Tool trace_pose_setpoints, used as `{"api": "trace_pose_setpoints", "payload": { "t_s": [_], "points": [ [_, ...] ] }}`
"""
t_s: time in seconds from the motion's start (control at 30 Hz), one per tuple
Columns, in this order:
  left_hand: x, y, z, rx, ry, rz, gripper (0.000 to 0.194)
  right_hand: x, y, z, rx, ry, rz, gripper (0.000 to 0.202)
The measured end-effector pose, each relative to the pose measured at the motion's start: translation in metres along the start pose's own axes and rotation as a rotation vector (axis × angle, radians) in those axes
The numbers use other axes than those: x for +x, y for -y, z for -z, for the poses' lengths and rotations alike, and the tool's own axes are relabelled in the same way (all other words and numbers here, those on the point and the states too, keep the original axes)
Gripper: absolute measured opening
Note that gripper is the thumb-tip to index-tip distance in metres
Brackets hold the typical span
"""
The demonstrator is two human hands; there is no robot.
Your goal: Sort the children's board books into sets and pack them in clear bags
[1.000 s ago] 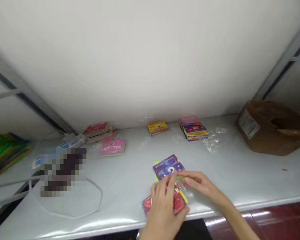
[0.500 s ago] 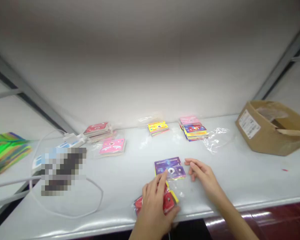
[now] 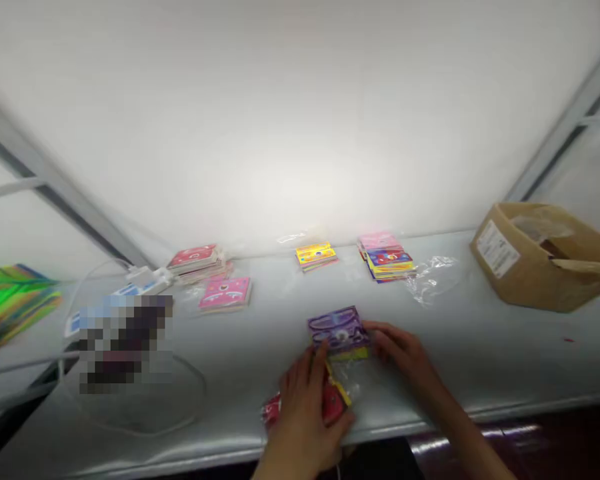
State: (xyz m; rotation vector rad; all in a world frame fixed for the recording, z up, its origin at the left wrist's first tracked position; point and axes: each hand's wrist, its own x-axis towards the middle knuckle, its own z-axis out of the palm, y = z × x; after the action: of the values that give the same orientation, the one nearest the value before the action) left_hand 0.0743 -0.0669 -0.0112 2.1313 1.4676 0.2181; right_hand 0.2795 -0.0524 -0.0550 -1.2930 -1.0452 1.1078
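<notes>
A purple card stack point(image 3: 337, 328) with a yellow edge lies on the grey table, near its front middle. Just in front of it is a red card pack point(image 3: 334, 404) in clear plastic. My left hand point(image 3: 305, 407) rests over the red pack with fingers apart, hiding much of it, and a fingertip reaches the purple stack's near edge. At the purple stack's right edge, my right hand point(image 3: 400, 350) has its fingers bent, thumb and fingertips close together at the cards.
Along the back stand a red card stack point(image 3: 195, 257), a pink one point(image 3: 225, 293), a yellow one point(image 3: 316, 253) and a mixed one point(image 3: 387, 257) beside clear plastic point(image 3: 433, 277). A cardboard box point(image 3: 545, 267) is at right, a white cable point(image 3: 145, 433) at left.
My right hand has moved left to the purple stack's edge. The purple cards have shifted slightly up and tilted. My left hand and the red pack have moved slightly left. The lighting has changed.
</notes>
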Motion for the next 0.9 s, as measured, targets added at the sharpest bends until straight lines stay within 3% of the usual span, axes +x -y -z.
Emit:
{"api": "trace_pose_setpoints", "payload": {
  "t_s": [0.27,0.4,0.5,0.67,0.77,0.9],
  "points": [
    [-0.0003,0.0023,-0.0006,-0.051,-0.052,-0.08,0.083,0.0002,-0.0047,0.0036,0.137,-0.048,0.047,0.028],
    [0.0001,0.0036,-0.001,-0.055,-0.05,-0.098,0.082,0.0019,-0.008,0.0014,0.255,-0.103,-0.006,0.045],
    [-0.0004,0.0027,-0.0004,-0.055,-0.037,-0.099,0.08,0.0015,-0.005,-0.0011,0.286,-0.076,-0.058,0.058],
    [-0.0021,0.0021,-0.0017,-0.077,-0.058,-0.1,0.08,-0.0006,0.0014,-0.0051,0.169,0.053,-0.112,0.027],
    [-0.0028,0.0041,-0.0034,-0.078,-0.064,-0.069,0.086,0.0004,0.0002,-0.0041,0.168,-0.128,-0.084,0.024],
    [-0.005,0.0078,-0.0029,-0.018,-0.069,-0.032,0.095,0.0027,-0.0019,0.0014,0.386,-0.373,-0.114,0.025]
  ]
}}
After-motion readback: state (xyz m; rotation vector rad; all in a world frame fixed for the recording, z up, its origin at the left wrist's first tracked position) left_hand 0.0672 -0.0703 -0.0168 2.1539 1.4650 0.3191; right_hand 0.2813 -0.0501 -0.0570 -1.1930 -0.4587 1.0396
